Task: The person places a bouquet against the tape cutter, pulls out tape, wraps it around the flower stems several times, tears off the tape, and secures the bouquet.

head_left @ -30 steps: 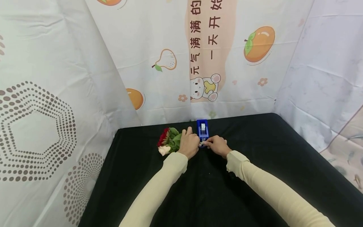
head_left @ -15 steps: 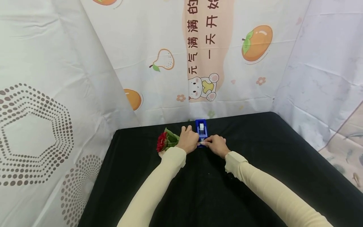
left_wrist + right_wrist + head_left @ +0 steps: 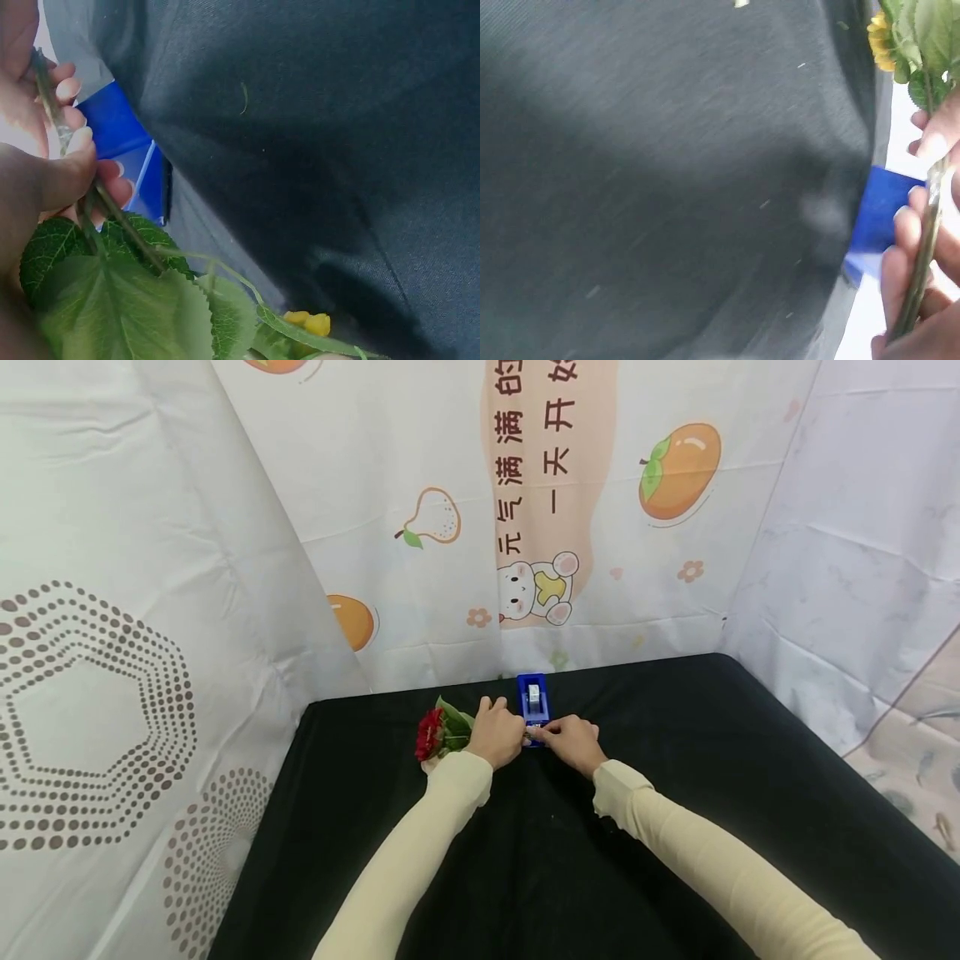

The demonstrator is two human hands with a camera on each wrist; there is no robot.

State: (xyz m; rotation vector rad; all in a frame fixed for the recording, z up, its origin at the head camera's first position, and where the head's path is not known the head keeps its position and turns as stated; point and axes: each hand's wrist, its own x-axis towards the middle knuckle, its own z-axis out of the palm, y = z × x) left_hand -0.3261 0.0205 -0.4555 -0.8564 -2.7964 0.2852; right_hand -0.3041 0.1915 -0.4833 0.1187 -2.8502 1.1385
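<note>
In the head view my left hand (image 3: pixel 495 733) grips the stems of a flower bouquet just below its leaves. A red flower (image 3: pixel 430 735) points left, and a pale bloom is mostly hidden behind the sleeve. My right hand (image 3: pixel 573 743) pinches the lower stems (image 3: pixel 922 277), facing the left hand. A shiny band of what looks like clear tape (image 3: pixel 65 136) lies around the stems between the hands. Leaves (image 3: pixel 120 307) and a yellow flower (image 3: pixel 311 322) show in the left wrist view. Just beyond the hands stands a blue tape dispenser (image 3: pixel 532 693), its front partly covered.
Black cloth (image 3: pixel 517 860) covers the table. Behind it hangs a white printed curtain (image 3: pixel 442 585), with more curtains at both sides. Small scraps (image 3: pixel 765 203) lie on the cloth in the right wrist view.
The bouquet has turned in my hands: the red flower has swung lower and the pale one has mostly gone out of sight. Both hands stay in nearly the same place.
</note>
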